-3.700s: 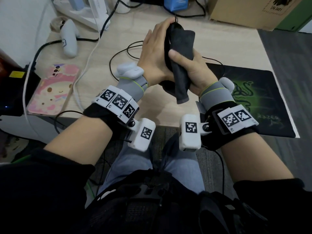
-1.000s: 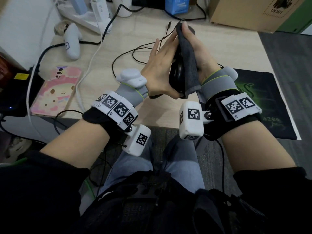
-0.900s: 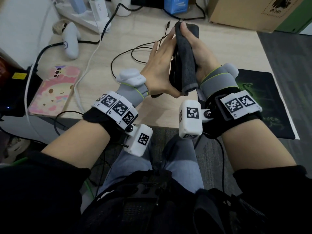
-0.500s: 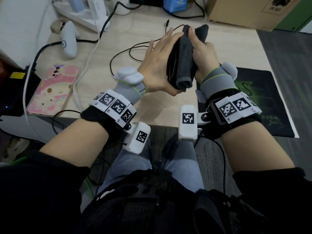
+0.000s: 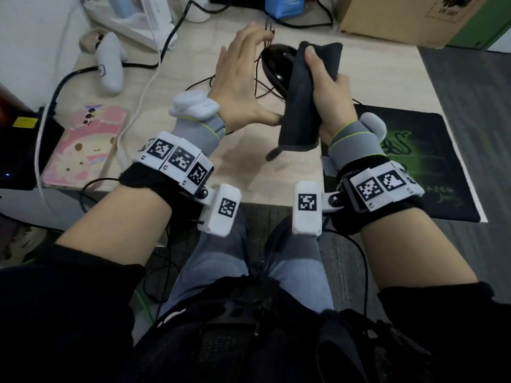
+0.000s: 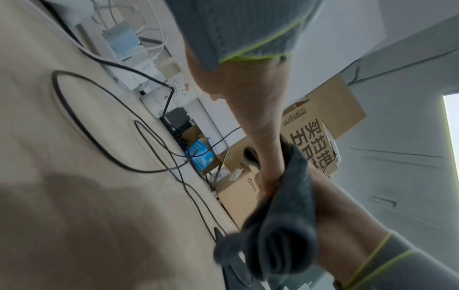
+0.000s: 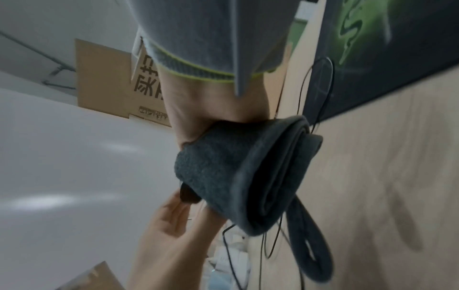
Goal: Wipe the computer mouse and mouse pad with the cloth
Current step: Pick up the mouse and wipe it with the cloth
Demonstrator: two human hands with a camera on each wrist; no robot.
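Since half a second ago, the left hand has been drawn away from the computer mouse, so that a gap is now seen between its palm and the mouse's black shell; only the thumb tip is kept at the lower edge of the cloth. Its fingers are spread straight and grip nothing.

The dark grey cloth is held folded in the right hand, whose fingers are curled round it, with the thumb laid on its front near the top. The cloth is pressed against the right side of the mouse, which is held up above the table, its thin black cord trailing down in loops. How the mouse is supported behind the cloth cannot be told.

The mouse pad, black with a green emblem, lies flat at the right side of the table, partly hidden by the right wrist. It is not being touched by the cloth.

By judgement, the wiping of the mouse is under way or near its end, while the pad is still left to be wiped; roughly half of the task seems to remain.

Both forearms are held out in front of the body, wrists raised over the near table edge, palms turned towards each other.
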